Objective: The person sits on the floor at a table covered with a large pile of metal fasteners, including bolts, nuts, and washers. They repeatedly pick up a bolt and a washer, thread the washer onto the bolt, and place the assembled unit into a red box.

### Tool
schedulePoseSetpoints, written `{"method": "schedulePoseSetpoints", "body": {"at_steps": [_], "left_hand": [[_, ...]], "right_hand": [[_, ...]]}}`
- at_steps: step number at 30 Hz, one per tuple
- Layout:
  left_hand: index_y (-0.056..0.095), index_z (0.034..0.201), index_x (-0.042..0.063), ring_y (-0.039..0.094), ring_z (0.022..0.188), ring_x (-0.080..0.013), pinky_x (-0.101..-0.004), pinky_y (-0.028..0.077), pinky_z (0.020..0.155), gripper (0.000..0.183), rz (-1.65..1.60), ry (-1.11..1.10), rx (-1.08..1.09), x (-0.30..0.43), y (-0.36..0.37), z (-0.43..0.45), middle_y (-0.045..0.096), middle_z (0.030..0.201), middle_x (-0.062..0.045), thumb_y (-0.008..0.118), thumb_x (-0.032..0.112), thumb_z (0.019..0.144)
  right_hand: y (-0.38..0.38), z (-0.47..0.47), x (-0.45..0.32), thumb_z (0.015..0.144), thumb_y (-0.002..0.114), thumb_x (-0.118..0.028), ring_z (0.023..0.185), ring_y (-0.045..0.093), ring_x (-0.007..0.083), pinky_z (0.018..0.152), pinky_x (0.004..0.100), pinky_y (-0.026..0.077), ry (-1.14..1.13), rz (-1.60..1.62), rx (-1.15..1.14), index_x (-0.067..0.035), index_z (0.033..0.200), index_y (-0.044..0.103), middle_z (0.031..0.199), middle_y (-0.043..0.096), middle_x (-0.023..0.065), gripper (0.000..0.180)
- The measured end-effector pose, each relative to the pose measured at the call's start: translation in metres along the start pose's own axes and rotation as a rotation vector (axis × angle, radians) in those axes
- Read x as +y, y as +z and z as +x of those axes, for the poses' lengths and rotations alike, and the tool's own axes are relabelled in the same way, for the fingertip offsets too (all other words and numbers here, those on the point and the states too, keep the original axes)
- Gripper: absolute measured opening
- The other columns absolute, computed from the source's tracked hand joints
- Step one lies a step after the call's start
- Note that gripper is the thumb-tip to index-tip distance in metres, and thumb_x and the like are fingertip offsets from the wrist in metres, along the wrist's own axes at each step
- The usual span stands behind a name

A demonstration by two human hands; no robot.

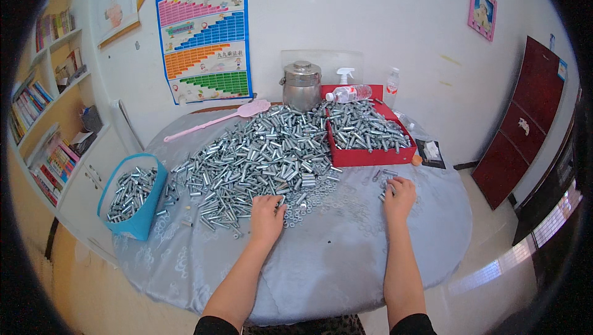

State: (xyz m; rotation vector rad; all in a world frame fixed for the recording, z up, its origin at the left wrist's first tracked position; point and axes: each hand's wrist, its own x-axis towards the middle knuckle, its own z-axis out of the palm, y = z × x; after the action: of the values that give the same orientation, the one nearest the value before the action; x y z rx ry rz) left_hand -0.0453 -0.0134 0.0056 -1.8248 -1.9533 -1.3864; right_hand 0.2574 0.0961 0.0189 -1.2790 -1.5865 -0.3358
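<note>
My left hand (268,210) rests at the near edge of a large heap of metal bolts and sleeves (259,149), palm down, beside loose washers or nuts (296,217). Its fingertips touch the parts, and a grip on one cannot be made out. My right hand (399,194) is over the cloth on the right, fingers bent around small metal pieces (382,196); what it holds is partly hidden. A few bolts (387,174) lie just beyond it. An open red box (370,158) full of assembled metal bolts stands behind, and a blue fabric bin (155,205) with metal sleeves stands at the left.
A steel pot (302,86), a spray bottle (345,75) and plastic bottles (354,93) stand or lie at the back by the wall. A pink fly swatter (208,123) lies behind the heap. A black packet (431,153) is right of the red box. The round table has a grey cloth (324,270).
</note>
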Motion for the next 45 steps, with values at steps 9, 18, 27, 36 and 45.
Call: {"method": "schedulePoseSetpoints", "body": {"at_steps": [9, 18, 27, 36, 45], "left_hand": [[0.06, 0.09, 0.0, 0.049, 0.084, -0.0302, -0.0369, 0.04, 0.076, 0.025, 0.052, 0.012, -0.041, -0.004, 0.009, 0.003, 0.059, 0.086, -0.012, 0.064, 0.004, 0.065], [0.059, 0.09, 0.0, 0.048, 0.084, -0.0295, -0.0382, 0.04, 0.073, 0.023, 0.085, 0.036, -0.02, -0.009, 0.008, -0.002, 0.055, 0.083, -0.013, 0.058, 0.001, 0.067], [0.06, 0.086, 0.0, 0.049, 0.084, -0.031, -0.038, 0.04, 0.075, 0.022, -0.043, -0.001, -0.03, -0.008, 0.013, -0.003, 0.057, 0.085, -0.013, 0.065, 0.005, 0.066], [0.06, 0.088, 0.002, 0.051, 0.082, -0.0256, -0.0341, 0.041, 0.073, 0.019, -0.231, -0.052, 0.025, -0.012, 0.014, 0.003, 0.058, 0.084, -0.01, 0.063, 0.003, 0.069], [0.051, 0.107, 0.003, 0.056, 0.079, -0.0122, -0.0245, 0.047, 0.069, 0.027, -1.187, -0.513, -0.234, -0.002, 0.02, 0.002, 0.058, 0.09, -0.007, 0.057, 0.003, 0.081]], "right_hand": [[0.012, -0.009, -0.029, 0.068, 0.06, -0.005, 0.089, 0.052, 0.0283, 0.079, 0.0376, 0.041, -0.095, 0.255, -0.194, -0.005, 0.078, 0.062, 0.088, 0.058, 0.0093, 0.01], [0.063, 0.009, -0.074, 0.072, 0.057, -0.009, 0.087, 0.054, 0.0283, 0.077, 0.0369, 0.043, -0.229, 0.335, -0.525, -0.005, 0.082, 0.064, 0.086, 0.059, 0.0105, 0.013], [0.143, 0.035, -0.079, 0.067, 0.055, -0.008, 0.078, 0.055, 0.0239, 0.067, 0.0366, 0.043, -0.61, -0.134, -0.627, -0.009, 0.072, 0.062, 0.076, 0.058, 0.0065, 0.009], [0.141, 0.044, -0.08, 0.066, 0.058, -0.01, 0.074, 0.056, 0.0243, 0.064, 0.0365, 0.043, -0.599, -0.077, -0.591, -0.007, 0.076, 0.057, 0.075, 0.059, 0.0069, 0.01], [0.054, 0.006, -0.094, 0.076, 0.061, -0.01, 0.071, 0.058, 0.0129, 0.063, 0.026, 0.045, 0.051, 0.745, -0.56, -0.005, 0.098, 0.058, 0.084, 0.062, 0.0056, 0.023]]}}
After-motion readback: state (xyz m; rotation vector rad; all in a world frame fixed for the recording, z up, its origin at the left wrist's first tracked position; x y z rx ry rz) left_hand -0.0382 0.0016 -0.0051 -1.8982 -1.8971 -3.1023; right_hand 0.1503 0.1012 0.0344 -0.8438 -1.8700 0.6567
